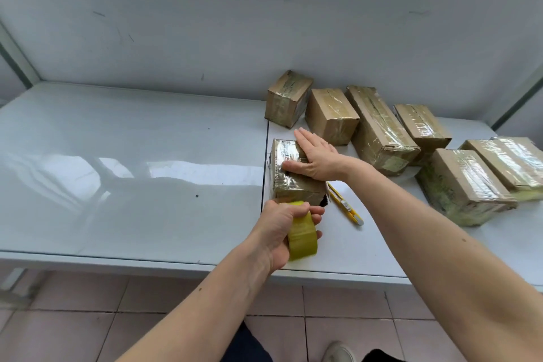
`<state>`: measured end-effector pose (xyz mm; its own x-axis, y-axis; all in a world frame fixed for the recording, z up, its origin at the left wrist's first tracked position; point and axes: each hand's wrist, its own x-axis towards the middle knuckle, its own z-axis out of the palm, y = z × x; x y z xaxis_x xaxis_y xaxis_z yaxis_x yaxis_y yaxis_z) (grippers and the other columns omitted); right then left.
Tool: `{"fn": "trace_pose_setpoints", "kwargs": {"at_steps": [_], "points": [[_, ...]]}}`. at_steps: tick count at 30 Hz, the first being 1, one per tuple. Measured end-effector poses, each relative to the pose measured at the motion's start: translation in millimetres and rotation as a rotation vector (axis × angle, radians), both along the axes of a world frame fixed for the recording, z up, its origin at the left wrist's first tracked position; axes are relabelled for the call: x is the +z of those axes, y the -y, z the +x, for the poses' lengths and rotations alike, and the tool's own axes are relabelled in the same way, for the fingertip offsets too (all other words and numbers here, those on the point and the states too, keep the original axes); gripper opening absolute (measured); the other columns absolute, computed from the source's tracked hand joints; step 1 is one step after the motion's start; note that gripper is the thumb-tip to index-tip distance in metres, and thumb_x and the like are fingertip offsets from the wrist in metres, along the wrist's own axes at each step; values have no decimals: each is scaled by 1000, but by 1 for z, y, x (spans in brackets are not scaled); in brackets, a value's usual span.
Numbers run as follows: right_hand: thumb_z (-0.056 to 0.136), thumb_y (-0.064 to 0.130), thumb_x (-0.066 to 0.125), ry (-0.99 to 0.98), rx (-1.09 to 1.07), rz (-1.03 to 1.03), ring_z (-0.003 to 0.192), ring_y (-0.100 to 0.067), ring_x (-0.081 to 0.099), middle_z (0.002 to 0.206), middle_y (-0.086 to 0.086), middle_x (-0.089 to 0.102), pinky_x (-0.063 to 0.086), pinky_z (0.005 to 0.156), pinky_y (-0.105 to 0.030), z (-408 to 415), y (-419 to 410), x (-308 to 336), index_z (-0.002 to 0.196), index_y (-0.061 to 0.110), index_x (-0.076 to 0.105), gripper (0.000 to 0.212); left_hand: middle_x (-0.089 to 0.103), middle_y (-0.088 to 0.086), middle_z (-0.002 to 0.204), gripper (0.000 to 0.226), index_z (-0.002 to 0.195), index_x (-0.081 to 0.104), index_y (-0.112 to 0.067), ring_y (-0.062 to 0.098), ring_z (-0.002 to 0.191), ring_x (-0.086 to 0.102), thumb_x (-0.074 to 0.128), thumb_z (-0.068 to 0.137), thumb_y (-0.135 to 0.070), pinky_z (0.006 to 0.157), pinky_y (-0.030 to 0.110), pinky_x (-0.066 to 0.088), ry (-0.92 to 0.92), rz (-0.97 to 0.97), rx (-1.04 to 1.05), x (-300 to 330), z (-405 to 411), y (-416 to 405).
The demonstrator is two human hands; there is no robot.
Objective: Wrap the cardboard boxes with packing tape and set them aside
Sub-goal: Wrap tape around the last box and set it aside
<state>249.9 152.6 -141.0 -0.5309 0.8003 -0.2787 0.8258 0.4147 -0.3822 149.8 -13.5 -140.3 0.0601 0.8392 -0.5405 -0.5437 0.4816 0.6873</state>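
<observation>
Your right hand lies flat, fingers straight and together, pressing the top of the cardboard box near the desk centre. Your left hand has fingers curled around the yellow tape roll, just before the box. Wrapped boxes sit behind.

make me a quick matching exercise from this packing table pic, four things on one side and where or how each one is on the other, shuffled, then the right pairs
Things:
1. tape roll
2. box cutter
3. right hand
4. box being wrapped

Places or states:
A. lying on the table just right of the box being wrapped
B. flat, fingers straight, pressing on top of a box
C. gripped in the left hand at the table's near edge
D. on the table beside the seam between the two tabletops, under a palm

Pairs: 1-C, 2-A, 3-B, 4-D
</observation>
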Motion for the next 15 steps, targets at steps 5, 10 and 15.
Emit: {"fn": "trace_pose_setpoints", "kwargs": {"at_steps": [5, 10, 15], "points": [[72, 32, 85, -415, 36, -256, 144, 0, -2, 162, 17, -18, 14, 117, -27, 42, 20, 4, 155, 39, 20, 106, 73, 12, 80, 18, 111, 65, -4, 15, 63, 67, 55, 97, 1, 71, 40, 59, -13, 47, -12, 1, -6, 1], [53, 41, 94, -258, 141, -177, 143, 1, 1, 158, 25, -15, 15, 117, -26, 57, 13, -1, 152, 50, 21, 123, 71, 14, 87, 17, 96, 71, -6, 16, 66, 65, 57, 91, 2, 79, 42, 58, -3, 26, -87, 9, -15, 8], [53, 67, 84, -307, 171, 127, 144, -14, 19, 156, 8, 8, 26, 120, -37, 56, 14, -27, 154, 39, 22, 122, 73, 19, 91, 41, 123, 53, -3, 22, 69, 68, 53, 85, 13, 71, 41, 60, -46, 78, -33, 9, -26, 11]]}}
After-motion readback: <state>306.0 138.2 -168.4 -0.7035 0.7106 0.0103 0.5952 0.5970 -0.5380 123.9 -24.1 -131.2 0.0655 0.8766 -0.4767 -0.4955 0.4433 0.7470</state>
